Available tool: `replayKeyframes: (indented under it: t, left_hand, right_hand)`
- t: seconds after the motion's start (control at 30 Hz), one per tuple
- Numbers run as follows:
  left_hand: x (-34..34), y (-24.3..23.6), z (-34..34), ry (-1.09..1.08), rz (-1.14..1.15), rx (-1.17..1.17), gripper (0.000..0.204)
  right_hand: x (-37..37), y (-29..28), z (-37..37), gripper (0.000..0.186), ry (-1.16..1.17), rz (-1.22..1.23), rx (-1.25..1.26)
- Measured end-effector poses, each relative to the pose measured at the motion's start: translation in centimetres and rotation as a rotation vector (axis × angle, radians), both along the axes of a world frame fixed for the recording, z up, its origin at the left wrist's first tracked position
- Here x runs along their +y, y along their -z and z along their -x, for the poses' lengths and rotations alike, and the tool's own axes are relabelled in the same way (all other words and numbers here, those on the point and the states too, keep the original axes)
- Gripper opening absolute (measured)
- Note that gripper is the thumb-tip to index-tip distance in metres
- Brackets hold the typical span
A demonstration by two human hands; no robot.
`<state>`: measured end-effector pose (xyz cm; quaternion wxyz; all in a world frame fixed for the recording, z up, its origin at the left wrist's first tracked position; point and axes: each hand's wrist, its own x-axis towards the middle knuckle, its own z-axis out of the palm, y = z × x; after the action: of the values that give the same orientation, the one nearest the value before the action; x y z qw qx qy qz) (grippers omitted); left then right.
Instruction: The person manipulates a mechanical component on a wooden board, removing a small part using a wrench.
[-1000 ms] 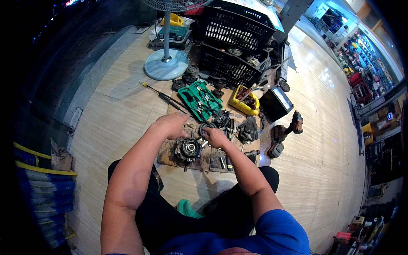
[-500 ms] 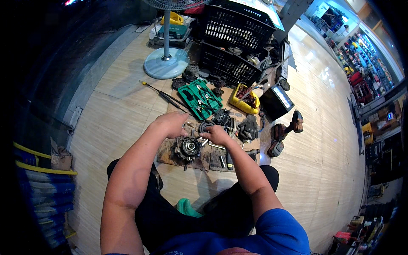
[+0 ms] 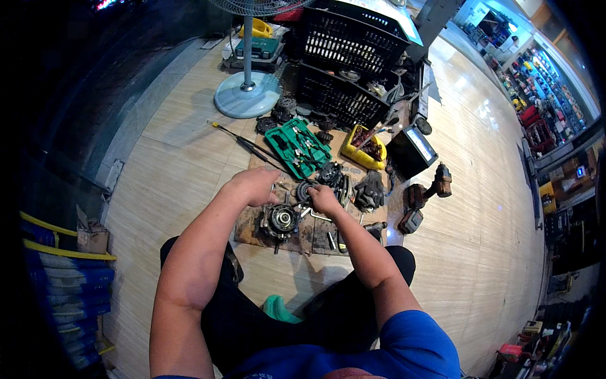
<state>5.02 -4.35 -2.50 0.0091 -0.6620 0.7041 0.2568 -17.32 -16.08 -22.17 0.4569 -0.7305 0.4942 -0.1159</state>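
Note:
A round metal machine part with concentric rings (image 3: 282, 219), maybe a compressor, lies on a stained cardboard sheet (image 3: 247, 231) before me. My right hand (image 3: 326, 200) grips the edge of a dark round grooved part like a pulley (image 3: 303, 191), just beyond the ringed part. Bent over the far left of the ringed part, my left hand (image 3: 254, 186) has its fingers curled down; what they hold, if anything, is hidden. Near my right hand lie an L-shaped hex key (image 3: 320, 216) and a small metal cylinder (image 3: 331, 240).
Beyond the hands lies an open green tool case (image 3: 297, 147), beside a yellow container (image 3: 364, 151) of reddish-brown pieces. Grey gloves (image 3: 368, 191), a black battery-like box (image 3: 411, 151) and a cordless power tool (image 3: 439, 182) are to the right. A fan base (image 3: 246, 101) and black crates (image 3: 341, 95) stand behind.
The fingers of my right hand have shifted a little up and to the right on the dark round part, which now shows more of its face. My left hand stays put.

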Motion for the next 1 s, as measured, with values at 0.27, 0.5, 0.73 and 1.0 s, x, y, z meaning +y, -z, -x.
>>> replayKeyframes:
  t: [0.27,0.5,0.73,1.0]
  left_hand:
    - [0.5,-0.1,-0.5,-0.008,-0.007,-0.003,0.073]
    - [0.6,-0.2,-0.4,-0.017,-0.009,-0.016,0.072]
    - [0.6,-0.6,-0.3,-0.026,-0.013,-0.017,0.072]
    - [0.8,-0.3,-0.6,-0.034,0.008,0.012,0.064]
  right_hand:
    - [1.1,-3.8,0.0,0.024,-0.353,0.036,-0.130]
    - [1.5,-5.6,-0.2,0.033,-0.395,0.379,0.252]
    - [2.7,-5.0,-0.8,0.032,-0.309,0.411,0.176]
    - [1.1,-4.5,-0.3,0.041,-0.467,0.169,0.023]
